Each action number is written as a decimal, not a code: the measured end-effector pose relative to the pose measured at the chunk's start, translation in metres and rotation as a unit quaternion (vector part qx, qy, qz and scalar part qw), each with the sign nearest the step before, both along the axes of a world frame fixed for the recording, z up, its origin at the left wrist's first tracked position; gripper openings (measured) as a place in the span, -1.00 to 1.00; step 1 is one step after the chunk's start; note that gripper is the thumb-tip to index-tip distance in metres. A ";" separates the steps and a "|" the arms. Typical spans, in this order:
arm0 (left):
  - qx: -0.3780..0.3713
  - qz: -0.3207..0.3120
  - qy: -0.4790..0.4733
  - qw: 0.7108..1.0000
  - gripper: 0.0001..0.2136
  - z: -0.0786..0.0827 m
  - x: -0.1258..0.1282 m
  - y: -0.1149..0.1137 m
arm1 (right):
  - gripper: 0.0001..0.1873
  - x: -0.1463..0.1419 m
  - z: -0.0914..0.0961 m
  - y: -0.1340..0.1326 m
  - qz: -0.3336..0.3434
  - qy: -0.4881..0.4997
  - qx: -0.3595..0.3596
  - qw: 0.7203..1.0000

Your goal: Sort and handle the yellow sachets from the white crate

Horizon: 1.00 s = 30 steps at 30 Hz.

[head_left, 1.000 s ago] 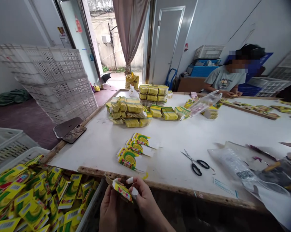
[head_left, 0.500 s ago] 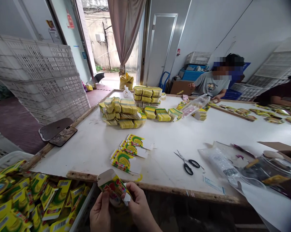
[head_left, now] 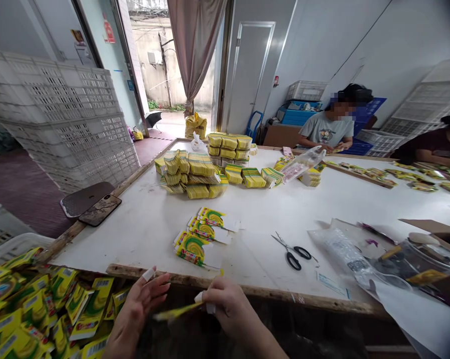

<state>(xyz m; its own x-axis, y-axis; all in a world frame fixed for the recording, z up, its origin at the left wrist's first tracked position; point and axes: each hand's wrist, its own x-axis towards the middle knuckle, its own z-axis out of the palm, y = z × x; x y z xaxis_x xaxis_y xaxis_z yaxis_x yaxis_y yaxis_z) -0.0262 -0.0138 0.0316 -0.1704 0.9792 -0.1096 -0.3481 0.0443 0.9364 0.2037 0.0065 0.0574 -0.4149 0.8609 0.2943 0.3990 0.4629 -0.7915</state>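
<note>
In front of the table's near edge, my right hand (head_left: 230, 306) pinches a yellow box (head_left: 178, 312), which looks thin, edge-on and blurred by motion. My left hand (head_left: 137, 306) is open with its fingers spread, apart from the box and near the crate's side. White wraps show on fingers of both hands. Just beyond the edge lie several flat yellow-and-green printed cartons (head_left: 192, 248), overlapping in small piles on the white table (head_left: 142, 239). To my left, a crate holds many folded yellow boxes (head_left: 92, 304).
Black-handled scissors (head_left: 293, 251) lie to the right, near a clear plastic bag (head_left: 340, 252). Bundled carton stacks (head_left: 195, 172) stand farther back. A phone (head_left: 101, 209) rests at the left edge. A co-worker (head_left: 328, 127) sits across the table; another person is at far right.
The box, earlier held upright between both hands, is now in my right hand only, turned edge-on. My left hand has let go and moved left, its fingers opening.
</note>
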 end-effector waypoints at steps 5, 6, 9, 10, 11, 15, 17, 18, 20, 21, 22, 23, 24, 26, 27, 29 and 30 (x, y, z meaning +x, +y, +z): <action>0.001 -0.298 0.210 0.931 -0.19 0.011 0.004 -0.005 | -0.90 -0.010 0.013 -0.005 0.107 -0.138 0.188 0.967; -0.001 -0.327 0.222 0.919 -0.23 0.012 0.010 -0.007 | -0.89 -0.012 0.015 -0.007 0.111 -0.129 0.197 0.965; -0.001 -0.278 0.261 0.924 -0.39 0.006 0.024 -0.014 | -0.66 -0.013 0.012 -0.011 0.025 -0.040 0.159 0.986; 0.001 -0.233 0.288 0.929 -0.38 0.002 0.027 -0.017 | -0.49 -0.012 0.009 -0.012 -0.025 0.007 0.120 0.992; 0.008 -0.193 0.319 0.928 -0.35 -0.004 0.029 -0.019 | -0.36 -0.010 0.004 -0.013 -0.069 0.054 0.070 0.994; 0.074 -0.146 0.369 0.915 -0.29 -0.026 0.043 -0.028 | -0.43 -0.012 -0.010 -0.014 -0.064 0.198 -0.198 0.958; 0.102 -0.140 0.378 0.909 -0.33 -0.030 0.051 -0.030 | -0.45 -0.016 -0.011 -0.014 -0.003 0.253 -0.321 0.913; 0.105 -0.134 0.383 0.908 -0.35 -0.031 0.053 -0.031 | -0.45 -0.017 -0.011 -0.014 0.018 0.273 -0.362 0.891; 0.090 -0.133 0.386 0.908 -0.36 -0.029 0.056 -0.031 | -0.42 -0.019 -0.011 -0.014 0.039 0.299 -0.400 0.866; 0.076 -0.137 0.384 0.910 -0.35 -0.028 0.057 -0.031 | -0.40 -0.020 -0.011 -0.014 0.041 0.305 -0.403 0.862; 0.065 -0.144 0.380 0.911 -0.35 -0.027 0.057 -0.030 | -0.37 -0.021 -0.013 -0.014 0.038 0.307 -0.402 0.862; 0.058 -0.148 0.378 0.912 -0.36 -0.027 0.056 -0.029 | -0.33 -0.021 -0.016 -0.015 0.034 0.304 -0.396 0.865; 0.054 -0.150 0.377 0.912 -0.40 -0.027 0.056 -0.027 | -0.29 -0.022 -0.020 -0.015 0.029 0.303 -0.386 0.871; 0.040 -0.149 0.377 0.913 -0.54 -0.028 0.057 -0.024 | -0.21 -0.022 -0.025 -0.015 0.023 0.288 -0.344 0.893; 0.029 -0.148 0.378 0.913 -0.59 -0.029 0.057 -0.023 | -0.19 -0.023 -0.027 -0.016 0.028 0.262 -0.311 0.913; 0.015 -0.145 0.380 0.913 -0.55 -0.032 0.057 -0.022 | -0.18 -0.023 -0.026 -0.016 0.058 0.186 -0.237 0.952; 0.016 -0.139 0.383 0.913 -0.48 -0.033 0.056 -0.021 | -0.22 -0.023 -0.024 -0.016 0.076 0.141 -0.204 0.966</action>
<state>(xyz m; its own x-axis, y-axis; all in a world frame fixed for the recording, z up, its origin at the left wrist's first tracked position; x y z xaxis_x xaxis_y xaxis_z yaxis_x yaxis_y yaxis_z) 0.0302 -0.0349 -0.0009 0.0696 0.9970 -0.0330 0.4300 -0.0001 0.9028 0.1802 -0.0095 0.0338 -0.4982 0.8648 0.0622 0.0938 0.1250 -0.9877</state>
